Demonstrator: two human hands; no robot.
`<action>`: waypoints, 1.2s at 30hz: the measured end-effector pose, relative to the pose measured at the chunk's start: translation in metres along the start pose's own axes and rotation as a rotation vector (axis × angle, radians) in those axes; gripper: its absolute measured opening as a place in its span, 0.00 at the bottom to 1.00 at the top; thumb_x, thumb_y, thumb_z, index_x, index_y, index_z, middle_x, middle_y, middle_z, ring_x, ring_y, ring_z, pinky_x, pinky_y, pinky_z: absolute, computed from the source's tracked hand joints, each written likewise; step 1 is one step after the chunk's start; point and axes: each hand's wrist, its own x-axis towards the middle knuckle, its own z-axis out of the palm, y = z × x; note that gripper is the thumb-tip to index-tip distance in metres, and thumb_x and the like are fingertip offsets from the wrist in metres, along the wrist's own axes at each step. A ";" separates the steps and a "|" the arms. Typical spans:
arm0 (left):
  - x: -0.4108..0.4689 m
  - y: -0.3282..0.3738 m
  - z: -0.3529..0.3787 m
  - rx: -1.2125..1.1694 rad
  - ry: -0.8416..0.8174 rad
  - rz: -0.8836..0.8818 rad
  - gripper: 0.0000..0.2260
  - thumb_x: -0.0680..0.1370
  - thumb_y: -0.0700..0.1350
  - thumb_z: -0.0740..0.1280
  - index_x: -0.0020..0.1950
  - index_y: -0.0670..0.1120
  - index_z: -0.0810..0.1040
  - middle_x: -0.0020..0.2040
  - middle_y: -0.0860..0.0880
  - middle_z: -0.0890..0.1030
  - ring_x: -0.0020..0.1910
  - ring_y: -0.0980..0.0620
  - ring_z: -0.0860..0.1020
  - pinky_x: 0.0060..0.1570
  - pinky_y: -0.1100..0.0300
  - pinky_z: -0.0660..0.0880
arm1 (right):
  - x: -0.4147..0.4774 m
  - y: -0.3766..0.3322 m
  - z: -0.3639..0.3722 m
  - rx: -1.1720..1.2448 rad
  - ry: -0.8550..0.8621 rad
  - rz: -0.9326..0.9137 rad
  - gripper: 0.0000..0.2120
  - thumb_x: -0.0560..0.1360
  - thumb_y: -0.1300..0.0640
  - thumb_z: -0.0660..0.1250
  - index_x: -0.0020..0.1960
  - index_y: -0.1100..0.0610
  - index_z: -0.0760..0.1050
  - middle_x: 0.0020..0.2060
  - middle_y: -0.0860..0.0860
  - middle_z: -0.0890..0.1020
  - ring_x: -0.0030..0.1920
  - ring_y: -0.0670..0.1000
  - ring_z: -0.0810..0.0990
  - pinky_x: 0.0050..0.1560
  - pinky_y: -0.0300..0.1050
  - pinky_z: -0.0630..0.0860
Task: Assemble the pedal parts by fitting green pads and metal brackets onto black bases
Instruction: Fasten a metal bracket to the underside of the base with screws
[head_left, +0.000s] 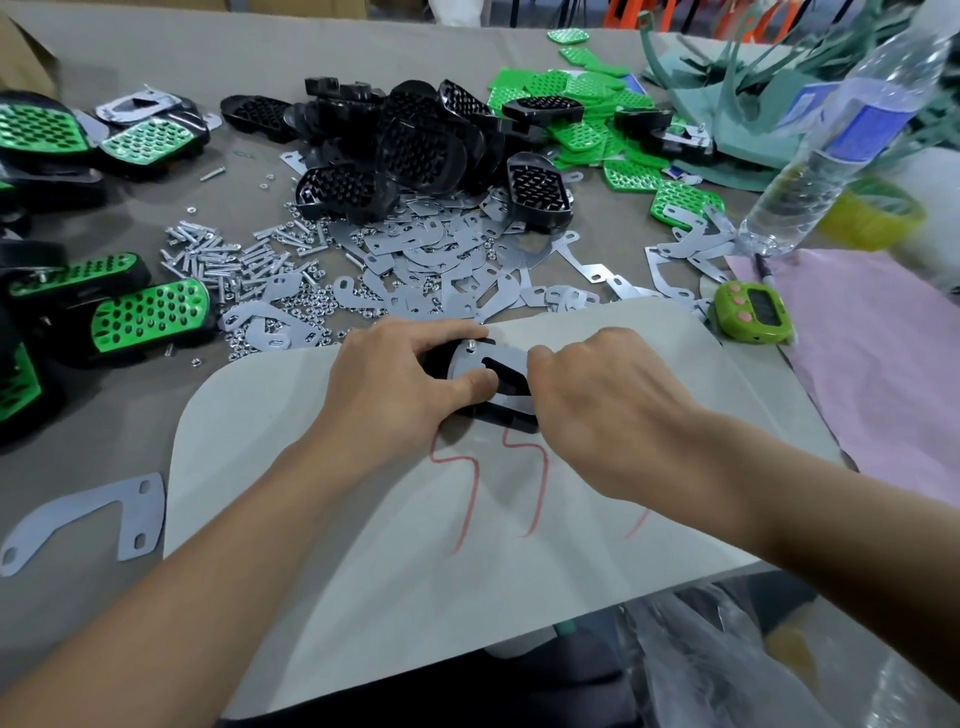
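At the centre of the frame, we find the left hand (395, 384) gripping a black plastic base (511, 422) that lies, apparently back face up, on a pale sheet marked with red strokes (322, 493). Its fingers curl over the far edge, and its thumb presses a flat silver metal bracket (480, 366) down onto the base. A small silver screw (471, 344) stands in the bracket's upper end. The right hand (597, 405) sits at the bracket's right edge with fingers curled — whether it pinches the plate or a fastener we cannot tell, the fingertips being hidden.

We judge the step in hand to be seating and fastening the bracket; whether a green pad is already fitted on the hidden face cannot be seen. The next move, in our judgement, calls for holding the bracket's holes in line with the base while a further fastener is fetched from the loose heap of silver screws and nuts (223, 260) at middle left.

Stock noted — a pile of black bases (415, 140) at upper centre, green perforated pads (587, 104) at upper right, finished green-and-black pedals (150, 317) at left.
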 end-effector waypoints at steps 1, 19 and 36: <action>0.000 0.000 0.000 -0.001 0.001 -0.001 0.25 0.58 0.73 0.67 0.55 0.74 0.80 0.49 0.59 0.84 0.51 0.59 0.79 0.49 0.67 0.72 | 0.000 0.000 -0.001 0.003 -0.010 0.009 0.13 0.68 0.66 0.56 0.38 0.52 0.54 0.29 0.50 0.61 0.26 0.52 0.59 0.31 0.48 0.49; 0.001 -0.002 0.000 0.019 -0.003 -0.007 0.25 0.59 0.73 0.68 0.56 0.75 0.79 0.50 0.60 0.84 0.54 0.56 0.79 0.52 0.62 0.74 | -0.003 0.017 0.016 -0.001 0.036 0.065 0.09 0.75 0.59 0.61 0.39 0.52 0.63 0.28 0.48 0.65 0.27 0.54 0.63 0.30 0.48 0.56; -0.001 0.002 -0.001 0.016 -0.002 -0.023 0.25 0.60 0.70 0.68 0.57 0.73 0.81 0.51 0.59 0.84 0.56 0.53 0.78 0.56 0.56 0.76 | 0.002 -0.001 0.004 0.017 0.007 0.168 0.08 0.72 0.59 0.55 0.38 0.52 0.56 0.29 0.48 0.63 0.27 0.53 0.60 0.32 0.48 0.52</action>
